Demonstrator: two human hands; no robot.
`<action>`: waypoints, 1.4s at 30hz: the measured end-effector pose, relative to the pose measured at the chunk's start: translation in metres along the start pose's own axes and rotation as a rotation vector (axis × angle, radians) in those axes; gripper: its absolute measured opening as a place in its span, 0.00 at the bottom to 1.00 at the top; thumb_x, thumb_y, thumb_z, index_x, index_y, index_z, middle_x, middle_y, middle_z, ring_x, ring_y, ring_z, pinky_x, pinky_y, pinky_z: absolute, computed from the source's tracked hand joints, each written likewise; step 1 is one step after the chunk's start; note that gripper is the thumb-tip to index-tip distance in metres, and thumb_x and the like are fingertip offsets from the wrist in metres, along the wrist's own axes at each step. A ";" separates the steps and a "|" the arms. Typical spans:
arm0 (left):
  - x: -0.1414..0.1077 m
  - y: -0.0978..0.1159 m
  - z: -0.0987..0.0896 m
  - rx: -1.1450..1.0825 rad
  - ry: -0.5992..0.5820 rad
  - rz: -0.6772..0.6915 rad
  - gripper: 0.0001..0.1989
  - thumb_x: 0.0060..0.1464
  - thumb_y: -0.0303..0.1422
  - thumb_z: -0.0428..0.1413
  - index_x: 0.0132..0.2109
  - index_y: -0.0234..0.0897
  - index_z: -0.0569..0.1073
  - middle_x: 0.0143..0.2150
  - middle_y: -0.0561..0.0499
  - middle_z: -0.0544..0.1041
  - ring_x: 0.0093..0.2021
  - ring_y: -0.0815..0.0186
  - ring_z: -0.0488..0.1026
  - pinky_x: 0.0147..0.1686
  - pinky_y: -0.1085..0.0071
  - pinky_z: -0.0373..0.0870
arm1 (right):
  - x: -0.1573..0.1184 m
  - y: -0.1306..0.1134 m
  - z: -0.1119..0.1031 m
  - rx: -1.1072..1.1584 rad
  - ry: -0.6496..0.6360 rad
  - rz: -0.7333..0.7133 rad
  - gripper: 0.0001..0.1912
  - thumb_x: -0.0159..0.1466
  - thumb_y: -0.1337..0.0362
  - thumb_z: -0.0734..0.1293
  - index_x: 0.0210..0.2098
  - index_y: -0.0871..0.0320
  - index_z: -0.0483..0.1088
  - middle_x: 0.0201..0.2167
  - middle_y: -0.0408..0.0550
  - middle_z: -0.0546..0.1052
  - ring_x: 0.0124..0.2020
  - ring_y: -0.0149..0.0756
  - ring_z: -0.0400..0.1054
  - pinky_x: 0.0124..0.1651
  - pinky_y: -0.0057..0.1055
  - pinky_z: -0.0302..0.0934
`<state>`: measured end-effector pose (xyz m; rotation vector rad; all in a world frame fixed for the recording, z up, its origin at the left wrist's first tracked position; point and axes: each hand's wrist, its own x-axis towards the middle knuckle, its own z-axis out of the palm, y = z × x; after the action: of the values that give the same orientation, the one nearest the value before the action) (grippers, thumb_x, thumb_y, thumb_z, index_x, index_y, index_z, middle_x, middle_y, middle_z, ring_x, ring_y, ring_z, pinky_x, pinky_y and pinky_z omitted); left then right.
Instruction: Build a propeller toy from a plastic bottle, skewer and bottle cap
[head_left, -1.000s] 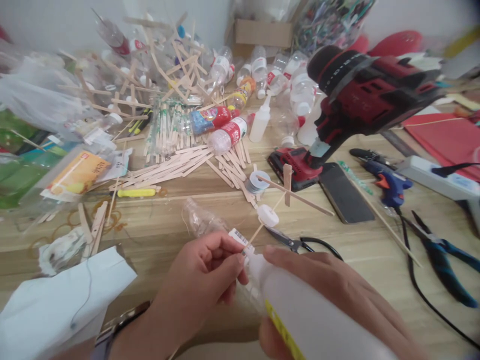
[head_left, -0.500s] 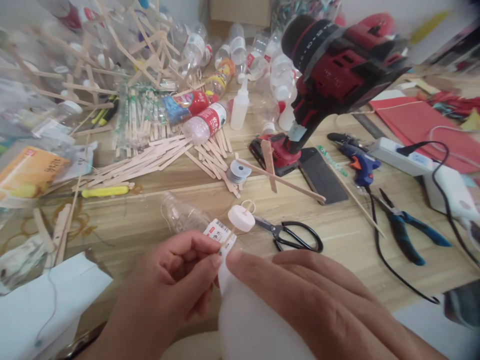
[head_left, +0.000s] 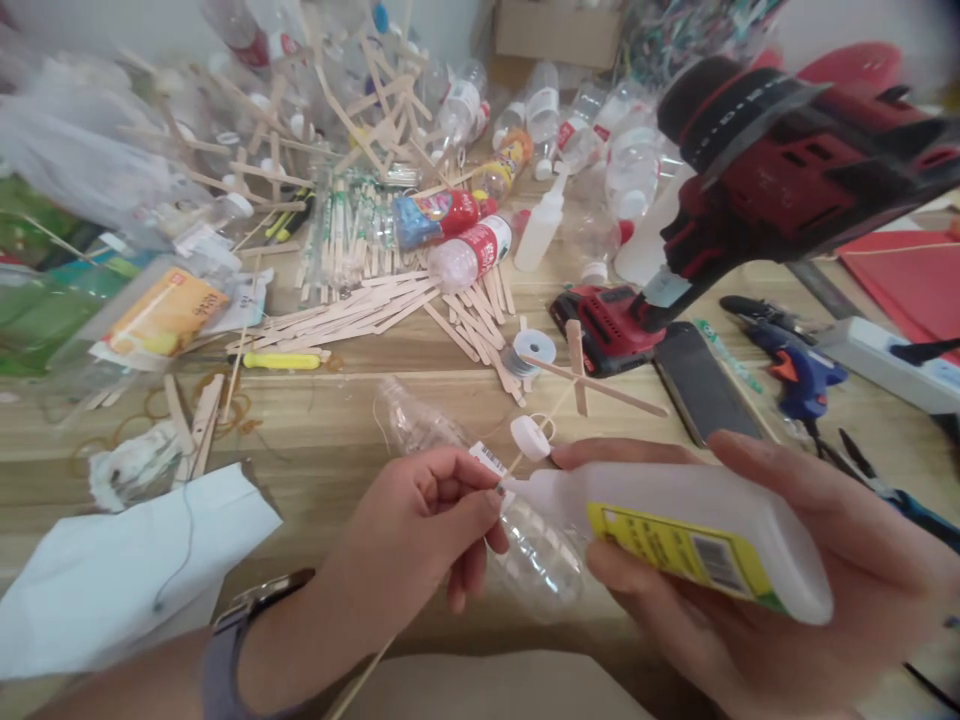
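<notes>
Your big worktop [head_left: 337, 430] holds everything. Count the clock from where your left fingers pinch. The red and black drill [head_left: 742, 190] stands between one and two o'clock. Your right hand [head_left: 847, 610] is wrapped around the white squeeze bottle [head_left: 667, 530], which lies sideways at about three o'clock. A clear bottle [head_left: 536, 545] lies behind your left hand [head_left: 412, 540], neck at ten o'clock and foot near half past four.

The crossed flat sticks [head_left: 622, 390] are between one and two o'clock, near the drill's foot. The thin stick [head_left: 514, 465] is pinched in your left fingers — finger and thumb are together on it. It goes through the white cap [head_left: 529, 437], at one o'clock. The tiny nozzle [head_left: 529, 487] points right at your pinch; I can't tell if it touches.

It looks like you're putting the nozzle to the stick — I think that calls for a steady left pinch and a small, soft squeeze.
</notes>
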<state>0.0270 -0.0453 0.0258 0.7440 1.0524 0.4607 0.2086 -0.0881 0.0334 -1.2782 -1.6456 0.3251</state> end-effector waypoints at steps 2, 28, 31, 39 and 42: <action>0.001 0.000 0.000 -0.018 -0.009 0.003 0.07 0.49 0.33 0.58 0.32 0.36 0.69 0.20 0.57 0.73 0.13 0.76 0.64 0.10 0.82 0.59 | 0.006 0.001 0.002 0.001 0.006 -0.047 0.26 0.56 0.62 0.73 0.52 0.48 0.64 0.34 0.46 0.83 0.31 0.44 0.79 0.32 0.38 0.75; 0.008 -0.003 -0.003 -0.010 -0.006 -0.010 0.03 0.50 0.31 0.55 0.32 0.36 0.69 0.21 0.58 0.73 0.13 0.80 0.58 0.12 0.83 0.52 | 0.002 0.012 0.004 0.022 -0.008 -0.104 0.30 0.54 0.71 0.72 0.54 0.50 0.65 0.36 0.47 0.83 0.31 0.43 0.78 0.26 0.32 0.73; 0.008 -0.003 -0.003 0.000 -0.014 -0.001 0.06 0.52 0.33 0.54 0.29 0.36 0.68 0.20 0.57 0.73 0.12 0.79 0.58 0.11 0.83 0.51 | 0.003 0.016 0.004 0.096 -0.016 -0.126 0.36 0.52 0.73 0.73 0.58 0.50 0.63 0.39 0.45 0.82 0.33 0.42 0.78 0.28 0.32 0.74; 0.011 -0.006 -0.006 -0.032 -0.033 -0.023 0.11 0.52 0.36 0.54 0.25 0.37 0.66 0.17 0.57 0.72 0.10 0.79 0.56 0.08 0.83 0.47 | 0.005 0.014 -0.001 0.171 -0.130 -0.091 0.32 0.51 0.78 0.71 0.53 0.49 0.69 0.43 0.44 0.81 0.36 0.44 0.78 0.30 0.33 0.75; 0.011 -0.005 -0.007 -0.029 -0.026 -0.038 0.13 0.52 0.37 0.55 0.23 0.37 0.66 0.16 0.58 0.70 0.10 0.79 0.55 0.08 0.83 0.47 | -0.002 0.019 0.001 0.233 -0.068 -0.066 0.39 0.48 0.76 0.73 0.56 0.45 0.65 0.43 0.43 0.81 0.35 0.45 0.78 0.29 0.34 0.75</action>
<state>0.0256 -0.0390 0.0140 0.7017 1.0314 0.4321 0.2191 -0.0814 0.0189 -1.0457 -1.6501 0.5093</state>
